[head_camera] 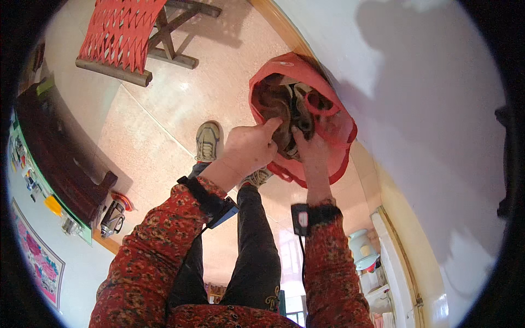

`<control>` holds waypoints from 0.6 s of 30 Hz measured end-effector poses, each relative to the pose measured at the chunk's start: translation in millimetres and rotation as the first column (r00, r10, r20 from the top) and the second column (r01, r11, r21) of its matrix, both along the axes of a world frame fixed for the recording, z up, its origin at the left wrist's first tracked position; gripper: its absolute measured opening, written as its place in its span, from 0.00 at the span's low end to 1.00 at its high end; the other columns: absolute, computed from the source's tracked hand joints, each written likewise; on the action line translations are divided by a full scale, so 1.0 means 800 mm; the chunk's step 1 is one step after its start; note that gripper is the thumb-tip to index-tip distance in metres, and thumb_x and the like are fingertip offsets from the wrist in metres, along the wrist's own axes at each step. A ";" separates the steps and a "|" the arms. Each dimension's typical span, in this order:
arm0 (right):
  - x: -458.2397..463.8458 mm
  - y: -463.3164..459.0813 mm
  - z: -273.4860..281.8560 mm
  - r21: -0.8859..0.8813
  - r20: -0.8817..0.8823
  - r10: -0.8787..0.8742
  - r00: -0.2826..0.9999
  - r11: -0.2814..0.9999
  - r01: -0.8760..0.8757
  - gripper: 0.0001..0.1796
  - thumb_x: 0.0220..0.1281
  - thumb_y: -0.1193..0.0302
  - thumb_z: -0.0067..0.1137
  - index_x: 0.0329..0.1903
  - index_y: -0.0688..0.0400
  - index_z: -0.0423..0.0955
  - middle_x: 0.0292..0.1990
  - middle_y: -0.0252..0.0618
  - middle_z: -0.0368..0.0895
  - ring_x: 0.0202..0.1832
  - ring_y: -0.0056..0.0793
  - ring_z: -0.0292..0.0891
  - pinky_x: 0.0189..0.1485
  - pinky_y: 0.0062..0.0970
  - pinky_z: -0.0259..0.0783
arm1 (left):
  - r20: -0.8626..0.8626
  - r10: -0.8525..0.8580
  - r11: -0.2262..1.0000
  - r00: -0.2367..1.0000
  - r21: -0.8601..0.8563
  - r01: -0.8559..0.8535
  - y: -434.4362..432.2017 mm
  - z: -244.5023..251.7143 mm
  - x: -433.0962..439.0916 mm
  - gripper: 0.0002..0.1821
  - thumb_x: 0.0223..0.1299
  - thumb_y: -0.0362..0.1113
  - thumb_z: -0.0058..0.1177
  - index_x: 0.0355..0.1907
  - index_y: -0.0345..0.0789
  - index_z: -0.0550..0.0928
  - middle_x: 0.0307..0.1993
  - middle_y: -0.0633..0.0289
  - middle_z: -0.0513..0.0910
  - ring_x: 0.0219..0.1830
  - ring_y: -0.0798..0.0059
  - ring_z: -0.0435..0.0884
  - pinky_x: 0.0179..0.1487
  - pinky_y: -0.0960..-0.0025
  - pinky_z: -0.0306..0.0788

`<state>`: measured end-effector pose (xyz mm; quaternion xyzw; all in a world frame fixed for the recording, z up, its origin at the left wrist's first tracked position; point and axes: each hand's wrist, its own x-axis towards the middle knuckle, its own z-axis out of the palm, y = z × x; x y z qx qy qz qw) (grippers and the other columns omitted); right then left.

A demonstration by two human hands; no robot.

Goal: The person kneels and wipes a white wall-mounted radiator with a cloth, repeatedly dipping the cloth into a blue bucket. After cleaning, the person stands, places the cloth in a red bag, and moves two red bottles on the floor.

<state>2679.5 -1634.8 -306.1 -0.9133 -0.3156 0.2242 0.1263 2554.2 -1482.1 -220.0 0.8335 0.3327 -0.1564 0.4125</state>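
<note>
A red fabric bag (pixel 346 160) sits on the floor against the wall, its mouth gaping up at me. Inside it lies a bundle of dark brown items (pixel 275 100), perhaps shoes or cloth; their exact kind is unclear. A red ring-shaped piece (pixel 321 102) shows at the bag's far right inside. My left hand (pixel 251 145) is at the near left rim, index finger over the brown bundle and the other fingers curled. My right hand (pixel 313 153) reaches over the near side, thumb on the bundle's edge, its other fingers hidden.
A folding stool (pixel 123 37) with a woven red seat stands at upper left. On the left are a dark wooden bench (pixel 61 135) and a metal thermos flask (pixel 112 219). The white wall (pixel 422 123) rises close on the right. My shoe (pixel 208 141) is beside the left hand.
</note>
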 end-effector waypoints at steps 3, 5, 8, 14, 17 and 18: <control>0.020 0.020 -0.030 -0.127 0.000 0.167 0.986 0.978 -0.166 0.27 0.64 0.62 0.48 0.63 0.60 0.62 0.43 0.60 0.79 0.41 0.58 0.76 0.45 0.47 0.72 | -0.012 0.022 0.999 1.000 -0.039 -0.022 0.001 -0.002 0.003 0.23 0.48 0.39 0.55 0.51 0.41 0.75 0.22 0.53 0.81 0.26 0.56 0.82 0.30 0.58 0.75; 0.031 0.026 -0.032 -0.122 -0.054 0.158 0.986 0.979 -0.163 0.27 0.65 0.64 0.47 0.64 0.60 0.61 0.40 0.60 0.80 0.39 0.57 0.77 0.42 0.47 0.73 | 0.066 0.083 0.996 0.994 -0.027 -0.081 0.004 -0.002 0.002 0.17 0.48 0.39 0.55 0.44 0.40 0.79 0.23 0.54 0.81 0.27 0.56 0.82 0.31 0.59 0.75; 0.034 0.022 -0.001 -0.196 -0.155 0.060 0.986 0.976 -0.090 0.24 0.66 0.66 0.45 0.64 0.57 0.62 0.41 0.59 0.80 0.39 0.56 0.77 0.40 0.47 0.73 | 0.132 0.162 0.986 0.978 -0.048 -0.157 0.008 0.000 -0.007 0.12 0.50 0.38 0.55 0.37 0.37 0.80 0.24 0.56 0.82 0.27 0.58 0.83 0.32 0.60 0.75; 0.025 0.042 0.040 -0.113 -0.302 -0.029 0.953 0.994 -0.005 0.26 0.67 0.63 0.44 0.65 0.57 0.61 0.51 0.60 0.74 0.50 0.56 0.73 0.50 0.47 0.69 | 0.210 0.147 0.982 0.967 0.086 -0.168 0.022 0.006 -0.040 0.21 0.52 0.39 0.54 0.51 0.37 0.77 0.26 0.55 0.82 0.25 0.58 0.82 0.28 0.61 0.75; 0.030 0.038 0.046 0.032 -0.333 0.024 0.943 0.999 -0.014 0.29 0.66 0.58 0.48 0.66 0.58 0.60 0.55 0.58 0.72 0.54 0.57 0.70 0.53 0.44 0.68 | 0.085 0.016 1.000 0.996 0.013 -0.017 0.029 0.027 -0.054 0.29 0.53 0.40 0.53 0.61 0.38 0.70 0.25 0.55 0.82 0.24 0.58 0.81 0.28 0.61 0.75; 0.033 0.033 0.054 0.025 -0.342 0.044 0.939 0.999 -0.038 0.31 0.64 0.56 0.49 0.66 0.58 0.60 0.56 0.57 0.72 0.55 0.56 0.70 0.54 0.44 0.67 | 0.019 -0.025 0.998 1.000 -0.050 0.025 0.034 0.042 -0.064 0.32 0.54 0.40 0.52 0.64 0.39 0.67 0.25 0.55 0.82 0.24 0.58 0.81 0.28 0.60 0.75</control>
